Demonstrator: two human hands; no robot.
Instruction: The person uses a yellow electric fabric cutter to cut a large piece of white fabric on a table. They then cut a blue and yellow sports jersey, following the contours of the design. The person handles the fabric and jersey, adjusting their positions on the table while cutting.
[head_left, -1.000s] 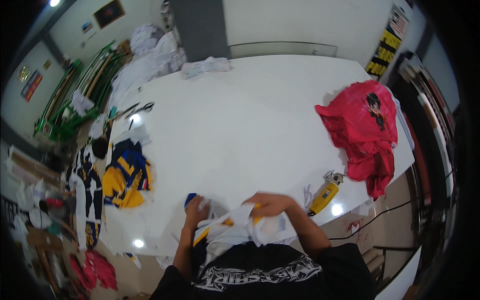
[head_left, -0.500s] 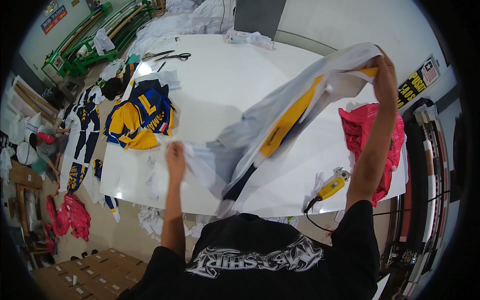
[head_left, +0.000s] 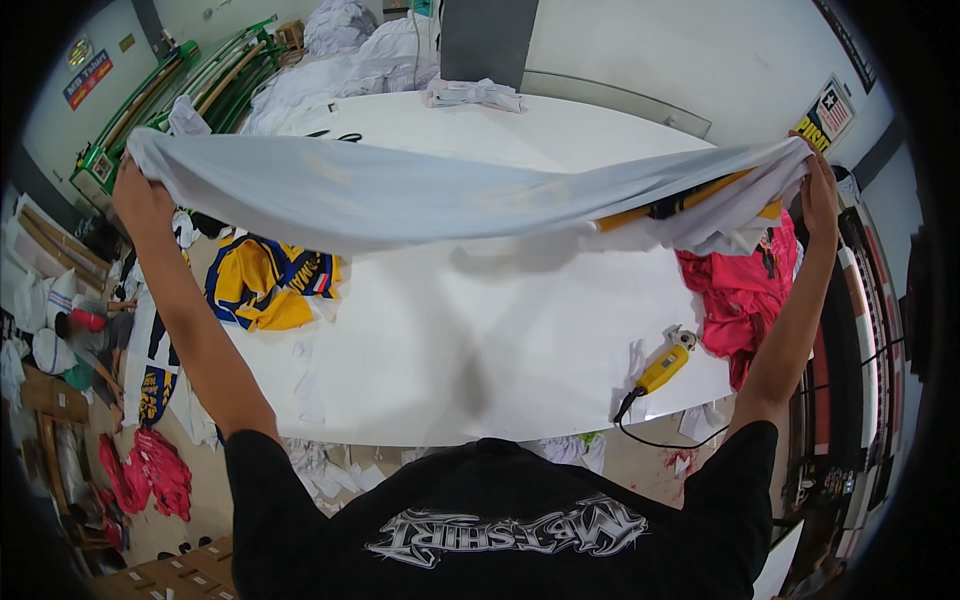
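Note:
A long piece of printed fabric [head_left: 400,195] is stretched in the air across the white table, pale back side showing, with a yellow and dark blue printed part near its right end. My left hand [head_left: 143,195] grips its left end, fingers closed and partly hidden by the cloth. On the other side my right hand [head_left: 820,190] pinches the right end. The middle sags slightly and hangs above the tabletop. Below the right end lies a heap of pinkish-red fabric [head_left: 735,290]. A yellow and blue jersey fabric pile [head_left: 265,280] sits under the left end.
A yellow electric rotary cutter [head_left: 662,370] with a black cord rests at the right front of the white table [head_left: 400,360]. Scissors [head_left: 345,137] show partly behind the fabric. Folded white cloth [head_left: 475,95] lies at the far edge. Another person [head_left: 95,335] sits at far left.
Both arms have spread apart and my left hand has moved far up and left. The fabric, loosely slanted before, is now pulled out lengthwise between both hands.

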